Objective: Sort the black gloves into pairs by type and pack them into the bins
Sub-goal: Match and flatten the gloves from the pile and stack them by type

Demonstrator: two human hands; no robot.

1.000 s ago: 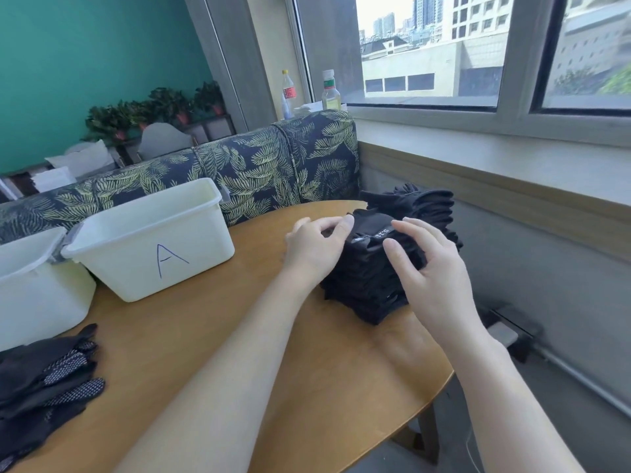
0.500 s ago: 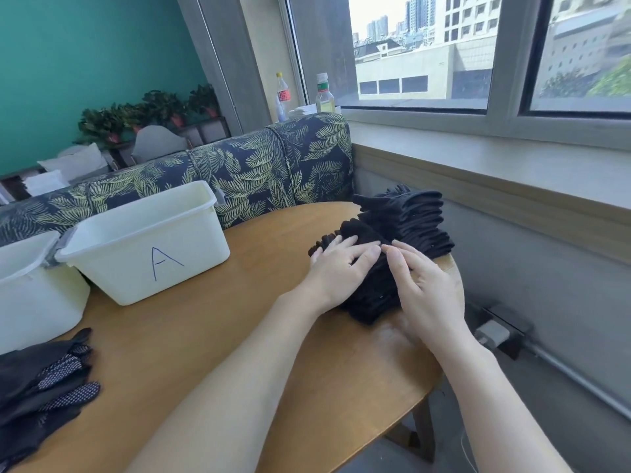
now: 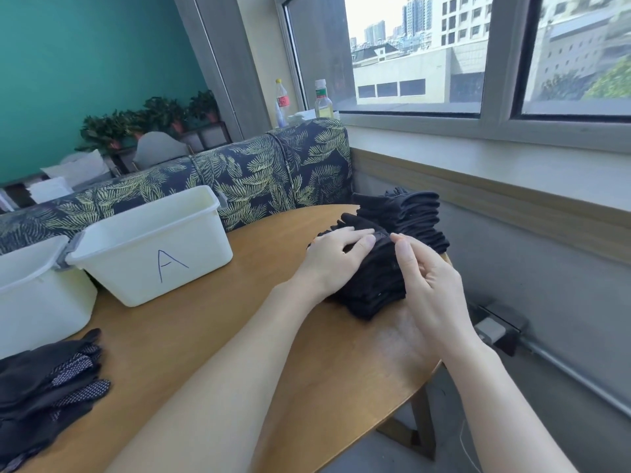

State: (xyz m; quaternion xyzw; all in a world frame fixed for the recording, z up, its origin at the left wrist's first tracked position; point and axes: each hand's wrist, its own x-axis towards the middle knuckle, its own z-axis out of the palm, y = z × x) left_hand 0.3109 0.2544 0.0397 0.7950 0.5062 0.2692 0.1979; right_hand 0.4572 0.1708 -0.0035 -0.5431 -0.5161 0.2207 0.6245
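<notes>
A tall stack of plain black gloves [image 3: 379, 285] stands at the right side of the round wooden table [image 3: 205, 339]. My left hand [image 3: 336, 259] lies flat on top of the stack's near part, fingers straight. My right hand [image 3: 432, 288] is at the stack's right side, and its thumb and forefinger pinch the edge of the top glove [image 3: 382, 245]. A second pile of black gloves with white dotted palms [image 3: 51, 380] lies at the table's left front. The white bin marked A [image 3: 153, 247] stands at the back left, apart from both hands.
A second white bin [image 3: 34, 298] is joined to bin A on its left. A leaf-patterned sofa back [image 3: 259, 172] runs behind the table. The window ledge [image 3: 512, 165] and wall are close on the right, with two bottles [image 3: 322, 100] at the sill corner.
My left hand moved from the stack's left edge to lie flat on top. My right hand's fingers went from spread over the stack to pinched together at the top glove's edge.
</notes>
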